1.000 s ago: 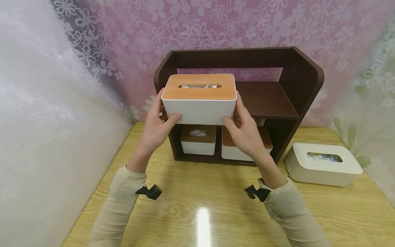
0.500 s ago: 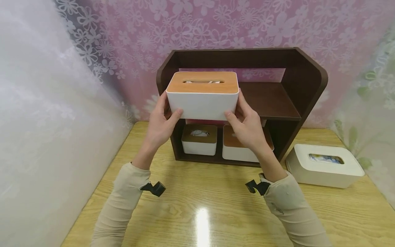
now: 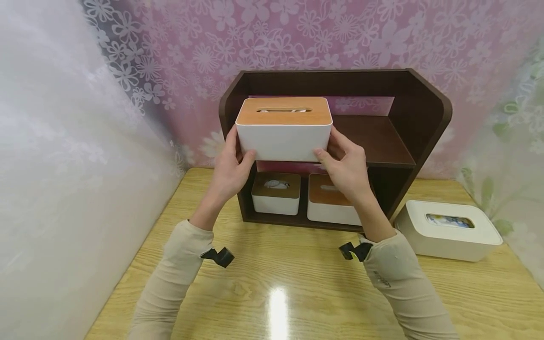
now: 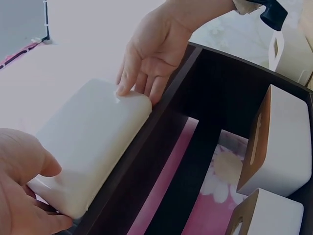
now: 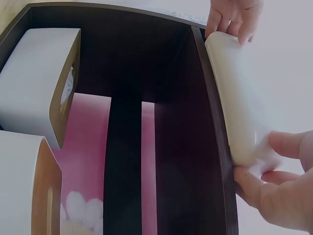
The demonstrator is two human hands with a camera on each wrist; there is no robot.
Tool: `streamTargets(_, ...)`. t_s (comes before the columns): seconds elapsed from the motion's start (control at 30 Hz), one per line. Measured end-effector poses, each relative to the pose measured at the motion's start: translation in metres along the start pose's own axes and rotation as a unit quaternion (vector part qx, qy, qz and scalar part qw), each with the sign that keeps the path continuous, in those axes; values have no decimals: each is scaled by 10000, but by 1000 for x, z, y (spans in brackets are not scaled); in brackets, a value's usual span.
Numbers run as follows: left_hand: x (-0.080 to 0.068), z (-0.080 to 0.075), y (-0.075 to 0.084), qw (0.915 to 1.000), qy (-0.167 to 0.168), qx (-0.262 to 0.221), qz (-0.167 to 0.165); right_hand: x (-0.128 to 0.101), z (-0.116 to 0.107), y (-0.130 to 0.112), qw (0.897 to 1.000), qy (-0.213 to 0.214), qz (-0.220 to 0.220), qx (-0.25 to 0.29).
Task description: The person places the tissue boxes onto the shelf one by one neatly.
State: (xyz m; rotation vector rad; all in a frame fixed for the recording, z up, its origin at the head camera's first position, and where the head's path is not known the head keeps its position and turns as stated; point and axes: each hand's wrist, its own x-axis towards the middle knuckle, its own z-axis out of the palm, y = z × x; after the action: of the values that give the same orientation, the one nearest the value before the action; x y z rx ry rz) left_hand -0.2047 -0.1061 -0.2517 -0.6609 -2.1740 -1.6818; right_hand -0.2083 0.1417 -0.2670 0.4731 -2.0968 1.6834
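At the upper shelf [image 3: 374, 141] edge, I log the wood-lidded tissue box [image 3: 284, 128] clasped endwise by left hand [image 3: 229, 172] and right hand [image 3: 346, 172], apparently not yet seated; two boxes [image 3: 276, 192] shelved below.

The tissue box [image 3: 284, 137] has a smooth, matt white plastic body and a light wooden lid. The shelf unit [image 3: 420, 118] is dark brown wood with a dull finish. The worktop [image 3: 297, 283] is pale grained wood, glossy enough to mirror a lamp.
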Motion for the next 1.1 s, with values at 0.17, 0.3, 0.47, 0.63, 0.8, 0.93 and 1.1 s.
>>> streamTargets(0.17,-10,0,22,9999,11,-12,-104,-6,3,-4,9996,241,-3,-174)
streamTargets(0.3,-15,1,29,10000,-19,-7,-35,-10,6,-12,9996,160,-132,-214)
streamTargets(0.47,-13,4,29,9998,-91,112,-128,-10,5,-16,9997,25,-74,-223)
streamTargets(0.63,-3,4,11,9996,-232,115,-134,-5,4,-15,9996,-98,-78,-254)
streamTargets(0.8,6,4,-9,9984,-264,490,-16,1,4,-14,9992,-247,-21,-316)
streamTargets(0.93,9,3,-11,9948,-293,973,-110,8,4,-13,9991,-281,82,-321)
streamTargets(1.1,12,4,-10,9921,-335,1172,-305,13,2,-12,9992,-231,287,-131)
